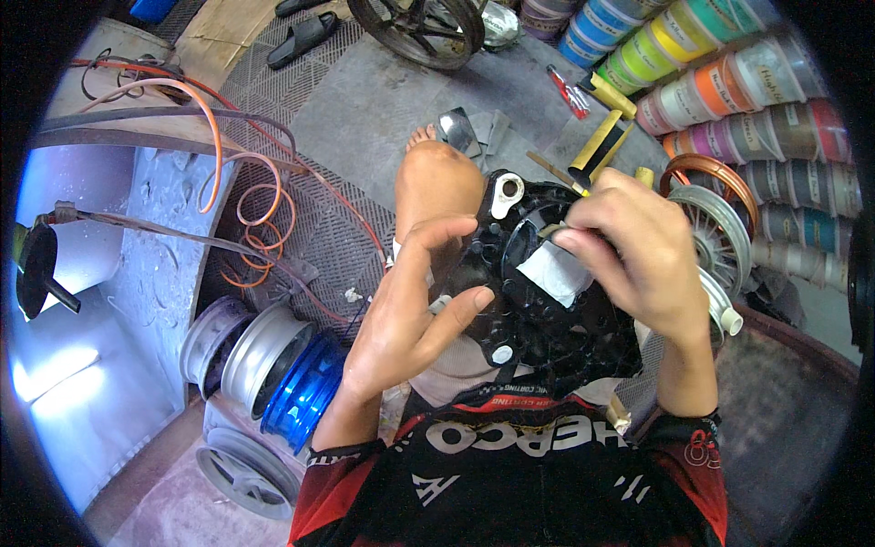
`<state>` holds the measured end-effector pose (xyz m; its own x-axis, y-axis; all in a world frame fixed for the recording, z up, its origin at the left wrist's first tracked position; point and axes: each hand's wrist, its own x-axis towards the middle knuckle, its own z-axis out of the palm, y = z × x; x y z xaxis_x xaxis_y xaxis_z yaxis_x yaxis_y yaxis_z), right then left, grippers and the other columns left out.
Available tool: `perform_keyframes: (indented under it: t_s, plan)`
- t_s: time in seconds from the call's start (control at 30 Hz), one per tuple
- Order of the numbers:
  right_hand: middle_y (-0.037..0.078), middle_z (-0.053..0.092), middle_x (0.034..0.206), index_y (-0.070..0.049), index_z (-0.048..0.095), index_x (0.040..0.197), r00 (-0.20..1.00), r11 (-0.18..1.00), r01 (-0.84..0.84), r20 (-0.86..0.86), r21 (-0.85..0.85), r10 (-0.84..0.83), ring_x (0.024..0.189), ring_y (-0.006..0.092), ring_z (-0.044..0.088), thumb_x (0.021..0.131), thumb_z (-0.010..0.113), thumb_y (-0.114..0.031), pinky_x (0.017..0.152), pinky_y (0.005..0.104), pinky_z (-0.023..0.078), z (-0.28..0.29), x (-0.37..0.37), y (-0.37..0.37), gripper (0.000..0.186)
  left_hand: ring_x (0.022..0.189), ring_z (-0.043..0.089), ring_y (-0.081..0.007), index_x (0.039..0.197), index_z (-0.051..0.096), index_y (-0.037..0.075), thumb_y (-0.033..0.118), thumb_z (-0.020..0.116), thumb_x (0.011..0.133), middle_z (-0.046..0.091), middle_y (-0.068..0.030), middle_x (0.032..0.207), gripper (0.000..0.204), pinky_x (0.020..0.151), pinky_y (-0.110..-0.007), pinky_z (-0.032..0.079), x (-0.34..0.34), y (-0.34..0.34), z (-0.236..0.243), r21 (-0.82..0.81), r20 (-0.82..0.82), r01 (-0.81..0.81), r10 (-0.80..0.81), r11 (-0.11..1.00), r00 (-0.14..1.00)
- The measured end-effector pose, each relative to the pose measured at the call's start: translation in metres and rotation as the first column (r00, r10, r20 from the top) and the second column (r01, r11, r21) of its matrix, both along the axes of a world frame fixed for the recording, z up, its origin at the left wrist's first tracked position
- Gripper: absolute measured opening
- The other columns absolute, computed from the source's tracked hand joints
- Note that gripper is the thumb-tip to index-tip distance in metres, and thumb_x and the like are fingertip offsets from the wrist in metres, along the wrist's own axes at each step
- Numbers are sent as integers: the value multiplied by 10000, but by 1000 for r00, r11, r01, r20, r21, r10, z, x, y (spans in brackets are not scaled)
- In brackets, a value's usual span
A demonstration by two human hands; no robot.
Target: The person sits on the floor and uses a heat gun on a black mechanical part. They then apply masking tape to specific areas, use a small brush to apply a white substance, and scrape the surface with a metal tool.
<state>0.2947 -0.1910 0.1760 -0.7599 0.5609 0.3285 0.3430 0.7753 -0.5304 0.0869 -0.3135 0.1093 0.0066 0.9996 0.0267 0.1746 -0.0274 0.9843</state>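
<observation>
A black metal casting point(583, 337) with bosses, holes and a round recess, perhaps an engine cover, rests over my lap. A bare metal ring shows on its upper left boss point(508, 191), and a pale square of masking material point(554, 272) covers part of the recess. My right hand point(638, 246) is closed in a pinch above that square; a small thing between thumb and fingers is too hidden to name. At the casting's left side, my left hand point(410, 301) is open, thumb and index finger apart, with nothing seen between them.
Beyond the casting lie a thin tool point(558, 173), yellow rolls point(602, 150), red-and-white pens point(570, 91) and a dark phone point(458, 130). Wheel rims, one blue point(305, 387), stand at left below a coiled orange hose point(264, 214). Stacked tubs point(720, 91) line the right.
</observation>
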Motion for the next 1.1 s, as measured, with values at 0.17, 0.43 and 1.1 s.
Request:
perform_keyframes:
  t_s: [0.17,0.43,1.1]
  plan:
    - [97,577,735,-41,592,816,996,999,52,75,0,-52,623,289,594,816,728,-115,540,371,464,-1,6,-7,155,1160,576,-308,1337,440,-25,108,710,870,548,-200,1261,556,981,-376,447,0,0,-1,38,-24,5,-4,999,1000]
    - [112,562,676,-57,558,826,996,998,67,67,-12,-66,595,307,594,832,718,-135,520,385,463,2,4,-14,179,1196,553,-314,1342,438,-17,84,704,869,536,-202,1284,552,1007,-373,427,0,-1,1,29,11,20,-20,999,1000]
    - [115,570,685,-30,579,783,980,979,200,-3,43,-200,579,290,579,804,753,-77,533,383,453,-14,-11,-28,181,1235,520,-311,1354,412,-26,61,672,880,518,-206,1290,548,1038,-369,400,-1,-1,-1,27,9,45,-45,999,999]
